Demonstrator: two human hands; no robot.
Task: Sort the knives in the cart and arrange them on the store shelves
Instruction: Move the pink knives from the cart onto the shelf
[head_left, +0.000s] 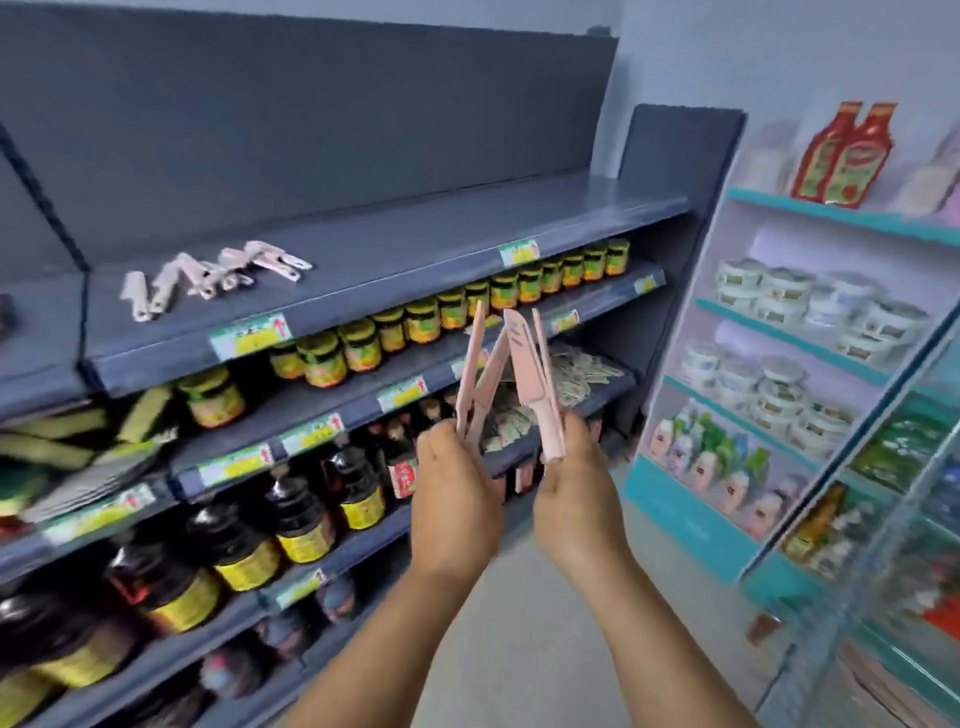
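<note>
My left hand grips the handles of pink knives, blades pointing up. To its right, my right hand grips more pink knives by their handles, blades up and crossing the left bunch. Both hands are raised in front of the grey shelving. Several pink knives lie in a row on the left part of the grey top shelf. The cart is out of view.
Under the top shelf stand rows of yellow-labelled jars, dark sauce bottles and sachets. A teal-and-white shelf unit with tubs and red pouches stands on the right. Grey floor runs between the two units.
</note>
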